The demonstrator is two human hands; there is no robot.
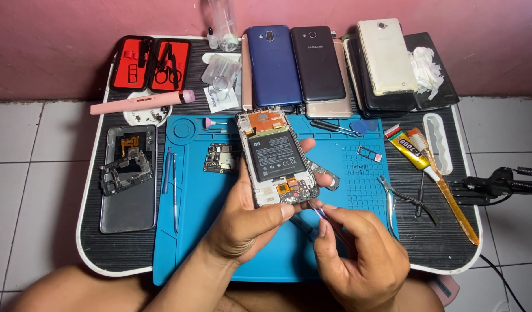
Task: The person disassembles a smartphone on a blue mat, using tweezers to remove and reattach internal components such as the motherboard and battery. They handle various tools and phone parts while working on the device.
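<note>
My left hand (251,219) holds an opened phone (276,156) from below, back cover off, its black battery and orange flex showing. My right hand (358,254) grips thin tweezers (319,212) whose tips touch the phone's bottom edge near the small board there. Both hands hover over the blue repair mat (191,242). A small circuit board (220,157) lies on the mat just left of the phone.
A phone back shell with a black frame (127,179) lies at the left. Several phones (318,63) are stacked at the back. Also about: a pink tool (142,102), a red tool case (151,65), glue tube (409,148), cutters (393,199), spudgers (170,179).
</note>
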